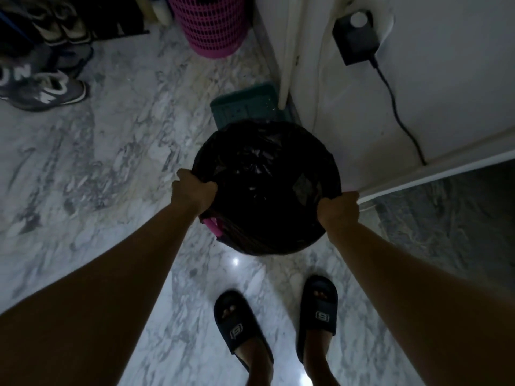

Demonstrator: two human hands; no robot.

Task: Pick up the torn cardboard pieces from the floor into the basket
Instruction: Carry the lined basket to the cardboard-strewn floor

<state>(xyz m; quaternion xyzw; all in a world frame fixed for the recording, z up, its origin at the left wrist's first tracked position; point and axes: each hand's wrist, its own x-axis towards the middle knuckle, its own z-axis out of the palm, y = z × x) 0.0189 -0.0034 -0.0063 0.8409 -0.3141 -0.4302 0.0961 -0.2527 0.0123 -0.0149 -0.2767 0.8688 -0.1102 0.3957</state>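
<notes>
Sneakers lay well to the left of the basket. The left hand was clamped on the basket's left rim, fingers curled over the black liner. The basket was round, with no long axis, and its mouth faced up toward the camera. The liner hid its walls except for a pink strip beside the left wrist. The contents were too dark to identify. The right hand gripped the right rim.
</notes>
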